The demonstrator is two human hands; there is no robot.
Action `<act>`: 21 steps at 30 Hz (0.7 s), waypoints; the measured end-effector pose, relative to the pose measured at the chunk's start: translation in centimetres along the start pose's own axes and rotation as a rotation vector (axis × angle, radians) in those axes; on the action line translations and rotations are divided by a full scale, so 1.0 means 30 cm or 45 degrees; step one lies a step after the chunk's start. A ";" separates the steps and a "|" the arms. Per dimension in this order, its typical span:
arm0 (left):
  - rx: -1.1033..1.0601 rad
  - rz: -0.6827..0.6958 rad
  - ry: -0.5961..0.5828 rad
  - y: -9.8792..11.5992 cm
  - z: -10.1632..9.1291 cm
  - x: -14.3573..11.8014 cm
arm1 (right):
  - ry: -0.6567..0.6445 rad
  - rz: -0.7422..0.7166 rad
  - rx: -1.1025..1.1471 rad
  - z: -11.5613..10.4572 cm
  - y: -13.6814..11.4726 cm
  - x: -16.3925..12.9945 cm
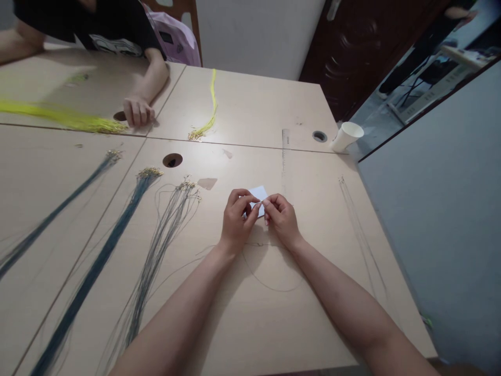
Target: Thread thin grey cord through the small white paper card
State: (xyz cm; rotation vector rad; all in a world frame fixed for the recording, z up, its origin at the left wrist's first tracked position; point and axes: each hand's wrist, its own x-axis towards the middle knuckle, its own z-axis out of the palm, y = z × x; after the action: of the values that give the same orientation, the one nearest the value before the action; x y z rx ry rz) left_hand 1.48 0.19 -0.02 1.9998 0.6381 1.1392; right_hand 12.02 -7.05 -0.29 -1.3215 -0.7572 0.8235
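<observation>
My left hand and my right hand meet over a small white card, thumbs and index fingers pinched. A tiny gold-coloured fitting shows between the fingertips of both hands; its exact kind is too small to make out. Below the hands a thin grey cord curves across the table, with a small metal end near my wrists. Left of my hands lies a loose bundle of grey cords with gold-coloured clasps at its top.
Dark blue-green cord bundles lie further left. Yellow cords lie at the back. A clear ruler, paper cup and thin cords are to the right. Across the table, another person's hand rests near yellow cords.
</observation>
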 end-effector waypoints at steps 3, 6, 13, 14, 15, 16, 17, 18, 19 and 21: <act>-0.009 -0.012 0.015 0.002 0.000 0.001 | 0.004 0.008 0.008 -0.001 0.000 0.000; 0.001 -0.003 0.031 0.004 -0.001 0.002 | 0.002 0.011 0.008 -0.002 -0.001 0.002; 0.003 0.032 0.036 0.002 -0.001 0.001 | 0.002 0.008 0.009 -0.001 -0.003 0.001; 0.005 0.038 0.036 0.001 -0.001 0.001 | 0.000 0.008 0.010 -0.001 -0.003 0.001; 0.007 0.045 0.038 -0.001 -0.001 0.001 | -0.002 0.008 0.010 -0.001 -0.003 0.001; 0.009 0.052 0.037 -0.002 -0.001 0.000 | -0.005 0.010 0.008 -0.001 -0.002 0.001; 0.011 0.060 0.035 -0.004 -0.001 0.000 | -0.004 0.012 0.007 -0.001 -0.002 0.002; 0.015 0.067 0.032 -0.005 -0.001 0.000 | -0.004 0.016 0.006 -0.001 -0.002 0.002; 0.021 0.074 0.030 -0.006 -0.001 0.000 | -0.002 0.021 0.006 -0.002 -0.001 0.002; 0.036 0.089 0.027 -0.006 -0.002 0.000 | -0.003 0.031 0.007 -0.003 -0.002 0.003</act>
State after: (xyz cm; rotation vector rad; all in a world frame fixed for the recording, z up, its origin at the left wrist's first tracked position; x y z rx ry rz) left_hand 1.42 0.33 -0.15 2.0506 0.6023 1.2005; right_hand 12.13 -7.03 -0.25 -1.3272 -0.7414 0.8461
